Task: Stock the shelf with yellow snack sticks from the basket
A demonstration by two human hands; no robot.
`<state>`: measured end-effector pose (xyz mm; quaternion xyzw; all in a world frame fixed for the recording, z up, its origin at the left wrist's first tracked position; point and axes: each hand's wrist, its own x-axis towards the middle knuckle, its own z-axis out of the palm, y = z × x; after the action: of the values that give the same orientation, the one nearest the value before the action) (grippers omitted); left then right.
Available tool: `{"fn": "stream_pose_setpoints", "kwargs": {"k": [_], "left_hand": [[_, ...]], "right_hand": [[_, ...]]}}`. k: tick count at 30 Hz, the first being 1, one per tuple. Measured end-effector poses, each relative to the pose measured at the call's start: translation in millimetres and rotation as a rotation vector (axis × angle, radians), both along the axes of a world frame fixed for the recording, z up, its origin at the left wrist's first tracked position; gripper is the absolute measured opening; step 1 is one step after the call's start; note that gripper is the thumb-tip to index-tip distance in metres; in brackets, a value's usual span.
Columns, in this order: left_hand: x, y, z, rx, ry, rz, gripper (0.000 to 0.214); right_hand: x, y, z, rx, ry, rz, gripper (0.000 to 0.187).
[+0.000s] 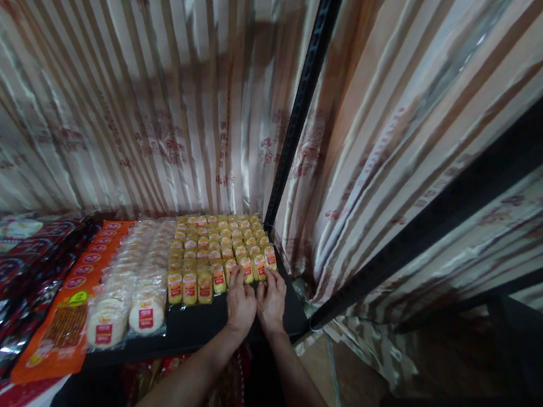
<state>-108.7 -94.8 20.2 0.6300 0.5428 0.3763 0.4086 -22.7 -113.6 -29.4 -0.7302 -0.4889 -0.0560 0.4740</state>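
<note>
Facing a pleated curtain (187,107). Reaching to a black shelf (201,318), right of an orange bag (76,302) and white crackers (146,315). Touching with left hand (242,304) and right hand (271,300) the front of small yellow packs (218,273) at the shelf's right end; cannot tell whether gripping.

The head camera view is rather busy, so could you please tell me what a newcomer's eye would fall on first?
Probably the bright orange packet, slanting across the left part of the black shelf. Next come the rows of small yellow packs near the shelf's right end, with the left hand and right hand at their front edge.
</note>
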Motion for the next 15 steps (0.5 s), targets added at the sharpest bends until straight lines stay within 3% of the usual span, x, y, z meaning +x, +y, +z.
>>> {"fn": "stream_pose_setpoints", "kwargs": {"k": [8,15], "left_hand": [[1.0,-1.4,-6.7,0.051,0.028,0.012,0.043],[-3.5,-6.2,-0.6,0.02,0.031,-0.015,0.041]], "right_hand": [[2.9,2.2,-5.2,0.009,-0.006,0.032,0.038],[0.9,-0.4,0.0,0.002,-0.035,0.019,0.037]]}}
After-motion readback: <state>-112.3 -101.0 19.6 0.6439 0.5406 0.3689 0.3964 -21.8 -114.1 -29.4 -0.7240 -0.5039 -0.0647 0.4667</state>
